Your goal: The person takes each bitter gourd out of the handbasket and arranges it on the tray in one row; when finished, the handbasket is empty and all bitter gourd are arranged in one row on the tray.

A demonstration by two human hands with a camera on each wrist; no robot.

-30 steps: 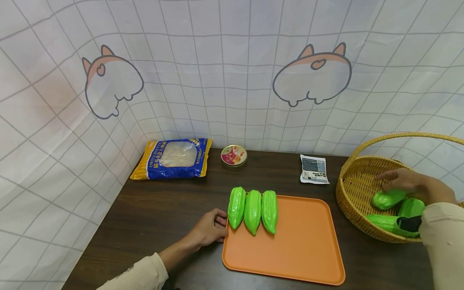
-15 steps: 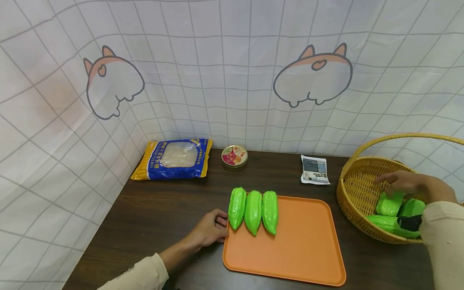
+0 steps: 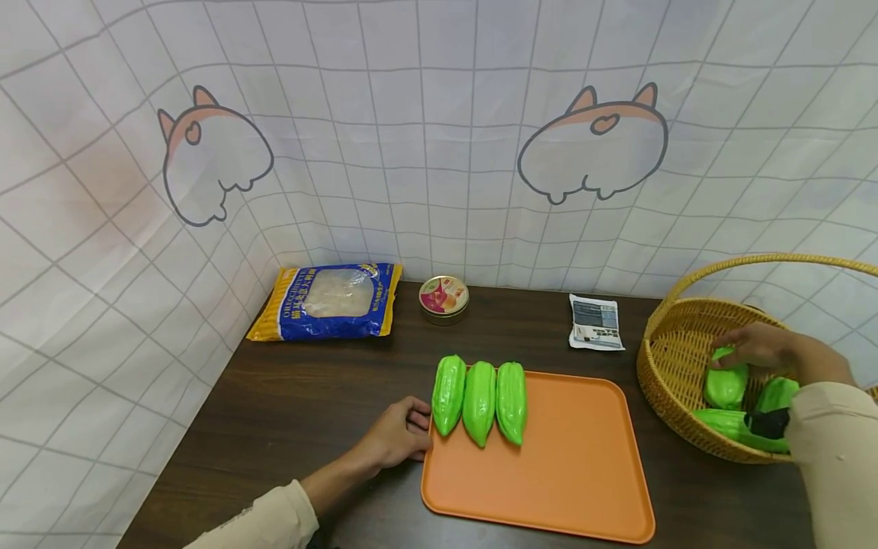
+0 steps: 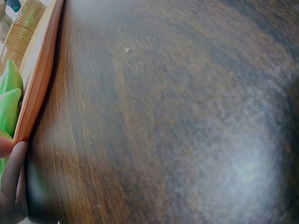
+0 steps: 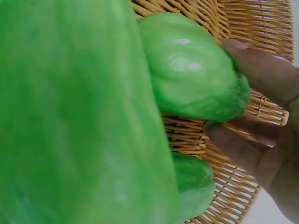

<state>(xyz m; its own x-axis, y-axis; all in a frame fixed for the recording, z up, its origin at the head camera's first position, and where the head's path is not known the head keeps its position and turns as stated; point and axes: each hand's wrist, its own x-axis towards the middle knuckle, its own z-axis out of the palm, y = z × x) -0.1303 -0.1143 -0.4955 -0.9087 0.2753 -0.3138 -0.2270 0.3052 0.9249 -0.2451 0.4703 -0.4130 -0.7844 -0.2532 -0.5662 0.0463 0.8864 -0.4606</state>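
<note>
My left hand (image 3: 394, 433) grips the left rim of an orange tray (image 3: 549, 473); in the left wrist view, fingers (image 4: 13, 175) lie at that rim. Three ridged, pointed green bitter melons (image 3: 479, 400) lie side by side on the tray's upper left. Inside the wicker basket (image 3: 675, 335) at the right, my right hand (image 3: 757, 347) pinches the end of a green bitter melon (image 5: 194, 70) between thumb and fingers. Another bitter melon (image 5: 194, 186) lies beside it, and a large one (image 5: 79, 116) fills the left of the right wrist view. The forearm partly covers the basket's contents.
At the back stand a blue and yellow pasta bag (image 3: 336, 301), a round tin (image 3: 443, 297) and a small white packet (image 3: 595, 322). The basket's tall handle (image 3: 775, 259) arches over it. A white grid-patterned cloth (image 3: 466, 152) hangs behind the dark wooden table (image 3: 274, 427).
In the basket, my right hand has turned the bitter melon to a more upright lie and taken hold of its far end. The left hand and tray stay put.
</note>
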